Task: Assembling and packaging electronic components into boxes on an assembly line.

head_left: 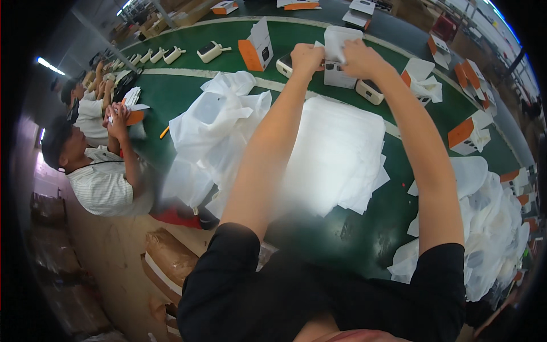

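Both arms reach far out over a green work table (182, 97). My left hand (306, 57) and my right hand (356, 57) meet on a white bag (337, 39) held upright above a white box (337, 77). Each hand pinches one side of the bag. A white device (284, 65) lies just left of my left hand. Another white device (370, 91) sits right of the box. Under my forearms lies a flat stack of white bags (336, 154).
A crumpled pile of white bags (219, 114) lies to the left, another pile (490, 228) at the right. Orange-and-white boxes (256, 48) stand around the table, with several white devices (211, 51) along the far line. Two people sit at the left edge (97, 171). Cardboard cartons (168, 256) sit below.
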A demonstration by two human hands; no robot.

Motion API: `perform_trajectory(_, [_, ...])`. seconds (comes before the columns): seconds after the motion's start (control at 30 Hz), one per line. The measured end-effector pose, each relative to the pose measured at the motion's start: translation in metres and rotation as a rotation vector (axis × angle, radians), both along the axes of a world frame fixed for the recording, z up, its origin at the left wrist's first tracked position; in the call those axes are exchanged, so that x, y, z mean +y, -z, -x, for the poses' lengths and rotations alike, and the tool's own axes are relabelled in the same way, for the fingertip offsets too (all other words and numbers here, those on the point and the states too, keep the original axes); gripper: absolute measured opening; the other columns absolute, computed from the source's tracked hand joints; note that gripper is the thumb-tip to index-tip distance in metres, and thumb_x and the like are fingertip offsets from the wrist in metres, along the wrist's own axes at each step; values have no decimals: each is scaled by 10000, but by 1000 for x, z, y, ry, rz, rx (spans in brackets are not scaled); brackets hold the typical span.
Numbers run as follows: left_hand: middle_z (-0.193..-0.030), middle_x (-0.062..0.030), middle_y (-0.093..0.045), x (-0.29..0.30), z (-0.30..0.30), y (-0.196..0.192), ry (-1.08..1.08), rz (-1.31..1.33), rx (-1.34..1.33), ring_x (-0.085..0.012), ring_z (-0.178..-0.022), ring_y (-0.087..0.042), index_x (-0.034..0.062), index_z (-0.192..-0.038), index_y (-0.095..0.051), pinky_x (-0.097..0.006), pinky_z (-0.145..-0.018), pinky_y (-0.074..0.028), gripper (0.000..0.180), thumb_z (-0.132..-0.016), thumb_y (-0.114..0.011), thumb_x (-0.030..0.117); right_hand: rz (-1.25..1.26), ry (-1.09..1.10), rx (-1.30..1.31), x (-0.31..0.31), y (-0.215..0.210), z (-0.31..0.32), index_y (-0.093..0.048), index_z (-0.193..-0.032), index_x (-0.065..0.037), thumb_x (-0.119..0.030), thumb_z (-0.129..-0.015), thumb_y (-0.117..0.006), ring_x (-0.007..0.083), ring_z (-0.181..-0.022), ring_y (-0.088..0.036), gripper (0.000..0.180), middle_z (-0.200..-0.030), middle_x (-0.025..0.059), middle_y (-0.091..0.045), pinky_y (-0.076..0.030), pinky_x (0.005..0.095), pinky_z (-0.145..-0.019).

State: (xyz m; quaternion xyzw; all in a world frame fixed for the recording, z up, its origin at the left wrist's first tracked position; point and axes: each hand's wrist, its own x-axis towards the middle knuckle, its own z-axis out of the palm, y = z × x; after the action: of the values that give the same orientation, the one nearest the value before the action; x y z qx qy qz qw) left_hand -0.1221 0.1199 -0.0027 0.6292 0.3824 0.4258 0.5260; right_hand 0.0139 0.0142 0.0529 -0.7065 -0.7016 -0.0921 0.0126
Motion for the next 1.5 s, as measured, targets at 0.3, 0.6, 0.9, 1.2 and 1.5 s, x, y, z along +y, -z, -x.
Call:
perform_trajectory(0.3, [-1002, -67, -673, -59, 13, -29, -178, -4, -185, -166, -859, -652, 17, -1111, -653, -301, -688, -522, 302, -912, -675, 244, -131, 7, 521, -6, 24, -109, -535, -1424, -73, -241, -768, -711, 316, -1311, -532, 699, -1450, 187, -530, -402, 404, -1126])
perform_trajectory(0.6, [-1000, -83, -674, -267, 126, -16, 84, -480, 215, -159, -735, -627, 32, -1065, -639, -265, -666, -480, 194, -893, -704, 91, 499, 427, 244, -4, 19, -109, -546, -1379, 50, -392, -600, -929, 320, -1080, -683, 974, -1252, 216, -668, -548, 395, -931])
perform_trajectory(0.9, [-930, -136, -661, -269, 135, 64, 117, -690, 534, -315, -849, -652, 2, -1006, -667, -384, -764, -527, 197, -900, -707, 163, 13, 289, 441, -101, -11, -61, -663, -1163, 43, -326, -709, -889, 242, -1036, -682, 627, -1108, 169, -712, -549, 362, -844])
perform_trajectory(1.2, [-838, -112, -690, -269, 132, 42, 50, -311, 166, -168, -688, -630, -43, -1030, -663, -323, -670, -516, 215, -996, -617, 164, -650, 267, 2286, -277, 39, 118, -643, -1220, -29, -333, -908, -743, 121, -953, -684, 447, -1092, 40, -695, -563, 288, -857])
perform_trajectory(1.5, [-862, 25, -633, -261, 137, 32, 178, 161, -354, -55, -793, -547, 18, -1060, -656, -232, -728, -452, 194, -1041, -591, 199, -301, 255, 1694, -272, 69, 134, -536, -1290, 28, -198, -768, -863, 184, -1033, -646, 657, -1162, 121, -652, -530, 311, -906])
